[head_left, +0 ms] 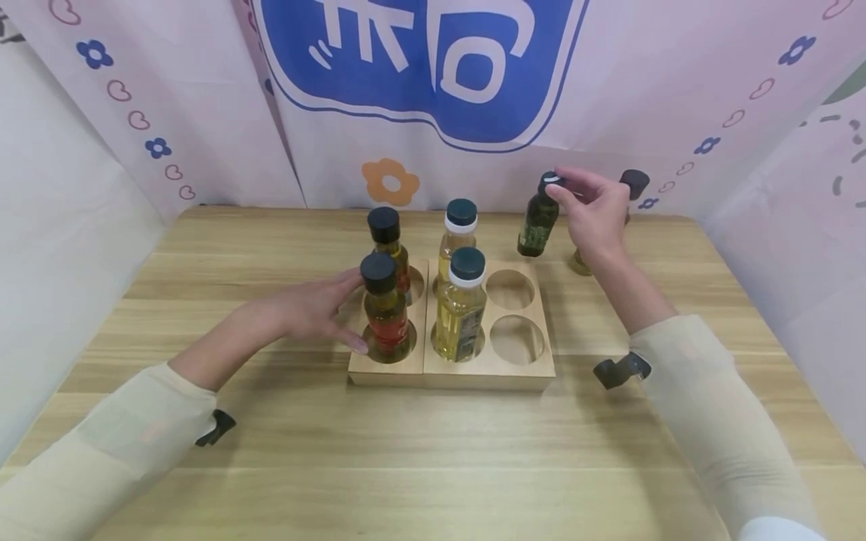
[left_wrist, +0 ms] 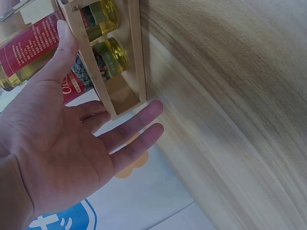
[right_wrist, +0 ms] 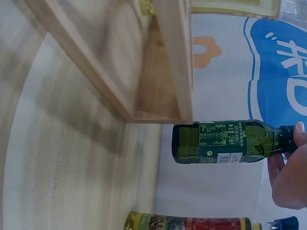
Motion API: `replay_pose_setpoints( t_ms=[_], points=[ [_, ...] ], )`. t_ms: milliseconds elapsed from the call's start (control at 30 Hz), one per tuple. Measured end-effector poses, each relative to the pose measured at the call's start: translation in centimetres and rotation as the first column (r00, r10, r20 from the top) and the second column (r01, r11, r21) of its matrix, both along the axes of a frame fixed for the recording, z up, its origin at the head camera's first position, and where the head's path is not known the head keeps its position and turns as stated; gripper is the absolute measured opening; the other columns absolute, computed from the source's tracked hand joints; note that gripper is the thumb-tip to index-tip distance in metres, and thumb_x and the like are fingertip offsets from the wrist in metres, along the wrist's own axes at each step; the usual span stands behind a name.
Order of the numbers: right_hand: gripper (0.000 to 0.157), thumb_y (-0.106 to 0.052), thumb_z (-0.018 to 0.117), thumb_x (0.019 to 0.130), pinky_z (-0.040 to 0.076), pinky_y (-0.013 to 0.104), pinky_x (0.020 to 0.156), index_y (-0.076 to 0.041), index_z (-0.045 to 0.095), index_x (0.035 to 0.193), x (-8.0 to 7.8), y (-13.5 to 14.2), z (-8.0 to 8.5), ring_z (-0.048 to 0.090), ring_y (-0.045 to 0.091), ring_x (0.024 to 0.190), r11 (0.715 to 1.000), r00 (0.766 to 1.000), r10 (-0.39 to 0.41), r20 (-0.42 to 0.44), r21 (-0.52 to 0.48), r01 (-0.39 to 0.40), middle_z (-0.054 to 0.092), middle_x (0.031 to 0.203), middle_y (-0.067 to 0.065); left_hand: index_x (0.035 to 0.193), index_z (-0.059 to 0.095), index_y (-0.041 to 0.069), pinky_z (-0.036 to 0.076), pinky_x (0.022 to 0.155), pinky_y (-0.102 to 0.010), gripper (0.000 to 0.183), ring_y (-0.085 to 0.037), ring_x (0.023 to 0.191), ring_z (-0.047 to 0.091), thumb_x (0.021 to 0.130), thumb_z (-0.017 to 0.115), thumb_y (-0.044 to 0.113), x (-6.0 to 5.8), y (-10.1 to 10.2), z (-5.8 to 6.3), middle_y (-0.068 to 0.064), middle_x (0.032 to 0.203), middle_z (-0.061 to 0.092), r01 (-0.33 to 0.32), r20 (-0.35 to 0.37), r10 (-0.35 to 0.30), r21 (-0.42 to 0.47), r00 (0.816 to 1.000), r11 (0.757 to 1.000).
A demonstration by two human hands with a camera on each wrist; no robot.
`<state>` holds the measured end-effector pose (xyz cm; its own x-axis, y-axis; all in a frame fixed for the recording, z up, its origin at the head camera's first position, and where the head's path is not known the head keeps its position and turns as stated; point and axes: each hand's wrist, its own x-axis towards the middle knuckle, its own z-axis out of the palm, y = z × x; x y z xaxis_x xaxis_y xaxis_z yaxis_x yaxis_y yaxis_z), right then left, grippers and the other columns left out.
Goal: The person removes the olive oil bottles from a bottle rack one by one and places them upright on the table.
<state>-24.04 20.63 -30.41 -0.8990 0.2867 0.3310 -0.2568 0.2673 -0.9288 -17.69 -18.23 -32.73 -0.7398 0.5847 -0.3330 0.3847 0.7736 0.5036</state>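
Note:
My right hand [head_left: 595, 214] pinches the black cap of a dark green glass bottle [head_left: 537, 225] between thumb and fingers. The bottle tilts slightly behind the right end of a wooden rack [head_left: 487, 381] with round holes. In the right wrist view, its green label [right_wrist: 222, 141] faces the camera and its base is about level with the rack's top. My left hand [head_left: 307, 309] is at the rack's left side, fingers spread, thumb beside the front red-labelled oil bottle [head_left: 389, 324]. Another red-labelled bottle [head_left: 386, 229] stands behind it. Two clear bottles of yellow oil, front [head_left: 460, 323] and back [head_left: 461, 225], fill the middle holes.
Partly hidden behind my right hand, another bottle with a black cap [head_left: 634, 182] stands on the table; its red label [right_wrist: 206, 224] shows in the right wrist view. A printed cloth [head_left: 216, 113] hangs along the back edge of the wooden table [head_left: 379, 458].

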Motion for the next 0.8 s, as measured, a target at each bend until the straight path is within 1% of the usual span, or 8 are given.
replay_pose_setpoints(
  t_ms=[133,267,333,400,567,733,800],
  points=[
    [0.032,-0.007,0.08,0.091,0.057,0.019,0.089,0.002,0.074,0.121,-0.1,0.3,-0.6,0.071,0.005,0.098,1.0,0.999,-0.008,0.038,0.01,0.007,0.076,0.12,0.009,0.168,0.009,0.014,0.024,0.12,-0.068,0.123,-0.05,0.152,0.022,0.08,0.086,0.052,0.0,0.0,-0.1,-0.023,0.171,0.01,0.022,-0.043,-0.023,-0.027,0.999,0.999],
    [0.033,-0.008,0.079,0.092,0.057,0.019,0.091,0.001,0.073,0.123,-0.2,0.6,-1.1,0.07,0.006,0.098,1.0,0.997,-0.008,0.073,0.021,0.007,0.074,0.122,0.012,0.167,0.01,0.012,0.023,0.12,-0.067,0.122,-0.05,0.152,0.023,0.08,0.086,0.051,0.0,0.1,-0.2,-0.023,0.171,0.011,0.03,-0.054,-0.032,-0.037,0.998,0.999],
    [0.033,-0.008,0.079,0.093,0.057,0.019,0.091,0.001,0.073,0.124,-0.2,0.7,-1.4,0.07,0.006,0.099,0.999,0.996,-0.009,0.091,0.033,0.006,0.074,0.123,0.012,0.168,0.01,0.012,0.023,0.12,-0.067,0.122,-0.05,0.152,0.022,0.08,0.086,0.05,0.0,0.1,-0.2,-0.023,0.171,0.01,0.027,-0.05,-0.029,-0.039,0.998,0.999],
    [0.034,-0.009,0.078,0.093,0.056,0.02,0.093,0.001,0.072,0.125,-0.3,0.8,-1.5,0.069,0.006,0.1,0.999,0.994,-0.005,0.105,0.043,0.0,0.073,0.125,0.013,0.168,0.008,0.013,0.022,0.121,-0.067,0.122,-0.049,0.153,0.02,0.081,0.086,0.049,0.0,0.1,-0.2,-0.022,0.172,0.009,0.019,-0.032,-0.02,-0.026,0.999,0.999],
    [0.034,-0.01,0.078,0.094,0.055,0.022,0.097,-0.002,0.072,0.126,-0.4,1.1,-1.8,0.069,0.008,0.103,0.998,0.991,0.004,0.135,0.063,-0.013,0.072,0.127,0.015,0.168,0.003,0.02,0.023,0.121,-0.067,0.123,-0.048,0.154,0.017,0.082,0.086,0.048,0.1,0.1,0.0,-0.019,0.173,0.007,-0.013,0.008,0.014,-0.018,1.0,1.0],
    [0.035,-0.012,0.078,0.094,0.055,0.022,0.098,-0.002,0.072,0.127,-0.4,1.2,-2.0,0.069,0.009,0.104,0.997,0.989,0.0,0.15,0.073,-0.011,0.071,0.128,0.016,0.168,0.005,0.016,0.024,0.121,-0.066,0.121,-0.049,0.153,0.02,0.083,0.086,0.047,0.1,0.1,0.0,-0.022,0.172,0.009,0.002,-0.013,-0.002,-0.024,1.0,1.0],
    [0.036,-0.012,0.078,0.094,0.055,0.022,0.098,-0.001,0.072,0.127,-0.6,1.3,-2.2,0.068,0.01,0.105,0.997,0.989,-0.001,0.151,0.073,-0.01,0.071,0.129,0.016,0.168,0.005,0.014,0.023,0.121,-0.067,0.121,-0.049,0.153,0.019,0.083,0.086,0.045,0.0,0.1,0.0,-0.023,0.172,0.009,0.007,-0.008,-0.007,-0.006,1.0,1.0]
  ],
)
